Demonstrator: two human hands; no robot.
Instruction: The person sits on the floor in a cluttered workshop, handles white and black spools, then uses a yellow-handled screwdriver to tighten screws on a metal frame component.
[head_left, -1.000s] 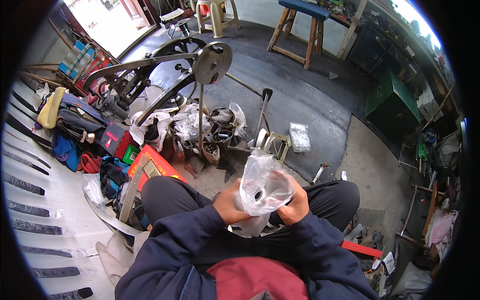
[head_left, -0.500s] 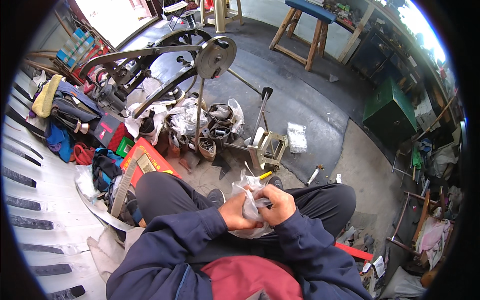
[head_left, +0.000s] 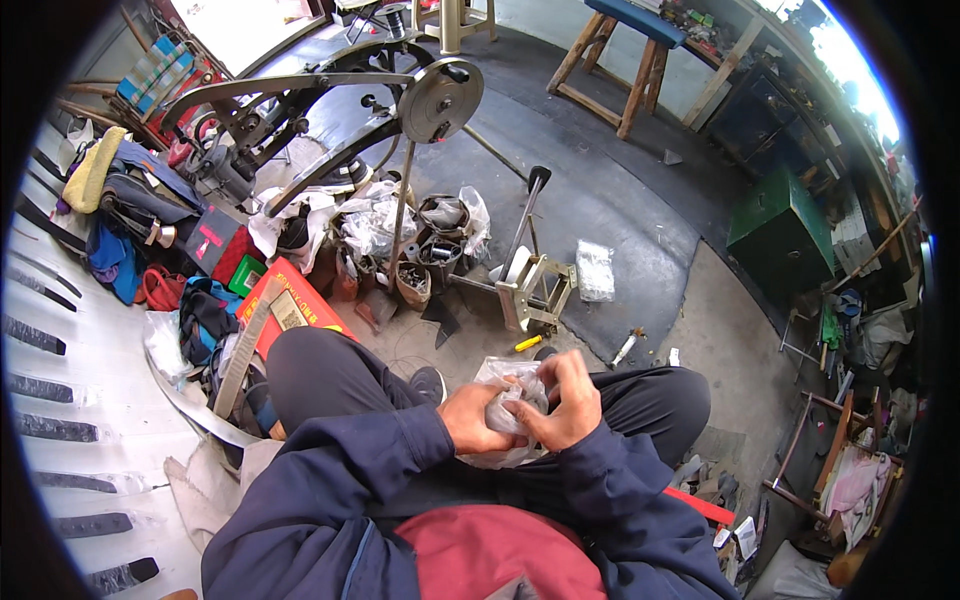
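The left hand (head_left: 468, 418) is curled round a clear plastic bag (head_left: 499, 412), and the right hand (head_left: 568, 408) grips its other side, fingers bent. The bag is on the near side of the metal stand (head_left: 516, 300). A yellow handle (head_left: 528, 343) lies just before the stand, a clear packet (head_left: 596, 270) to its right, a wheeled machine (head_left: 270, 125) beyond its left.

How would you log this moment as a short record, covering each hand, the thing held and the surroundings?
Left hand: gripping a clear plastic bag
Right hand: at the bag, thumb against it
Bag state: crumpled; contents unclear
Floor ahead: yellow tool, flat clear packet
Beyond left knee: red box
Farther left: black metal machine with a round wheel
Far right: green box
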